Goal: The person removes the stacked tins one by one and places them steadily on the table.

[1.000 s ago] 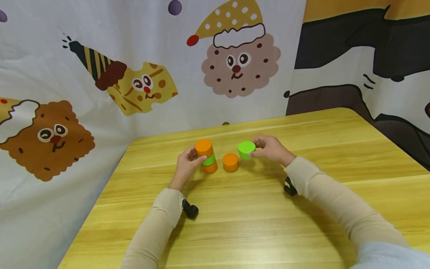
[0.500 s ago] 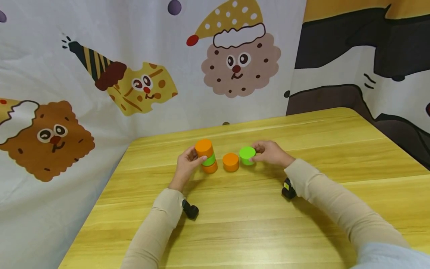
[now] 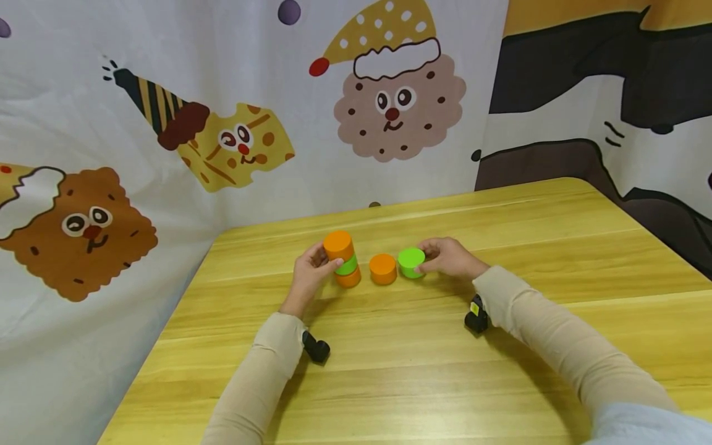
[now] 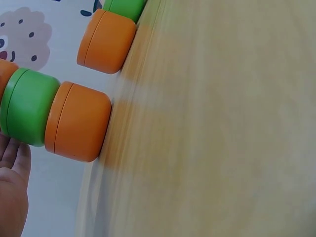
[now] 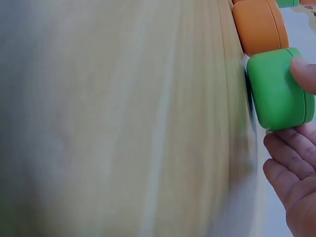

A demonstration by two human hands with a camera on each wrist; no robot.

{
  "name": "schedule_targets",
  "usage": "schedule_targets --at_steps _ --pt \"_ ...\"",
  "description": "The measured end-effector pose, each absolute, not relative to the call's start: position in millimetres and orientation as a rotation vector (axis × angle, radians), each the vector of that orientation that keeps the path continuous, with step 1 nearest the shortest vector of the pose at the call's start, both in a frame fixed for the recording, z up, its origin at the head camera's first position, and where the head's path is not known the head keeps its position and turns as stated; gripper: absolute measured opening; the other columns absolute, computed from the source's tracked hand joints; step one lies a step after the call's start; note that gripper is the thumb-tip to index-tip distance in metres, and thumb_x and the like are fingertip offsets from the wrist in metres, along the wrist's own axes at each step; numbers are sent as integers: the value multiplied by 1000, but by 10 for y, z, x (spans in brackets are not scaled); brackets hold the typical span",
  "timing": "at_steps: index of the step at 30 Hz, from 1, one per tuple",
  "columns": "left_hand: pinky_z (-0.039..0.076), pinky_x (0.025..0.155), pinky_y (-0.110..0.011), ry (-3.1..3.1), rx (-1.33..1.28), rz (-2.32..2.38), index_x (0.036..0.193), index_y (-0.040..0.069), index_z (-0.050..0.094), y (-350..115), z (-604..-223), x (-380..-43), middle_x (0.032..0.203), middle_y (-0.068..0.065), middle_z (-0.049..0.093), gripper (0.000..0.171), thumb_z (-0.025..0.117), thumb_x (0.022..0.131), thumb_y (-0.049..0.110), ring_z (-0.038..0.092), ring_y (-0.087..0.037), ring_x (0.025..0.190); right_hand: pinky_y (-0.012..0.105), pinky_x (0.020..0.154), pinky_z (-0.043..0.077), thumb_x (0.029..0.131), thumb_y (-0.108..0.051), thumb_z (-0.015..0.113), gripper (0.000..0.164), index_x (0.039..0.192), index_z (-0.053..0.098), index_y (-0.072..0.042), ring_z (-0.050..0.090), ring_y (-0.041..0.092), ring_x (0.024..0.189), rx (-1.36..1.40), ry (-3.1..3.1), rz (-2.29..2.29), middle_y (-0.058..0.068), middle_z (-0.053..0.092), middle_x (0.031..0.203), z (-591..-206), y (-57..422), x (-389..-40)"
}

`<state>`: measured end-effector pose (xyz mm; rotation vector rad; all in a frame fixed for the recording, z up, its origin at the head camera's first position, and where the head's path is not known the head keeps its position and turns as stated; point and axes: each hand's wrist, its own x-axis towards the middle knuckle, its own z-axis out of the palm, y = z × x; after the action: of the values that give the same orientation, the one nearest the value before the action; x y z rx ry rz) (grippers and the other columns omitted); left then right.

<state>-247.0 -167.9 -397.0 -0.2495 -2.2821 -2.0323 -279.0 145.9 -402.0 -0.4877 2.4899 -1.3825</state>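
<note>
In the head view, my left hand (image 3: 311, 272) grips a stack of three short round containers: a top orange one (image 3: 339, 245), a green one (image 3: 347, 266) in the middle and a bottom orange one (image 3: 348, 277). A seam like a lid's runs round each, as on the bottom orange container (image 4: 79, 121) in the left wrist view. To the right of the stack a single orange container (image 3: 383, 269) stands on the table. Beside it my right hand (image 3: 450, 258) pinches a second green container (image 5: 276, 89) between thumb and fingers, right at the tabletop, with a dark shadow under it.
The wooden table (image 3: 389, 371) has its far edge close behind the containers. Behind it hangs a white cloth (image 3: 311, 167) printed with cartoon cookies and cheese. Small black wrist cameras sit under the left sleeve (image 3: 250, 371) and the right sleeve (image 3: 556, 327).
My right hand has brought the green container down and toward me, close beside the single orange one. My left hand stays on the stack.
</note>
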Motion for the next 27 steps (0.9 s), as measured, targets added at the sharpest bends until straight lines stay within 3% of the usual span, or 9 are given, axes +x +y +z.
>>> schedule_targets --at_steps 23,27 --pt "45 98 -31 -2267 -269 -2046 128 7 54 -1681 -3975 -2473 125 -14 57 50 72 81 10 54 -23 114 41 93 46 73 -12 77 48 114 55 -1 57 27 104 -434 2413 -1442 14 61 112 -4012 1468 -2753" --pt "45 98 -31 -2263 -263 -2045 128 7 55 -1676 -3989 -2471 124 -13 58 49 71 81 9 55 -22 113 44 99 43 75 -13 77 55 121 51 1 53 32 112 -440 2394 -1436 19 56 122 -4017 1472 -2754"
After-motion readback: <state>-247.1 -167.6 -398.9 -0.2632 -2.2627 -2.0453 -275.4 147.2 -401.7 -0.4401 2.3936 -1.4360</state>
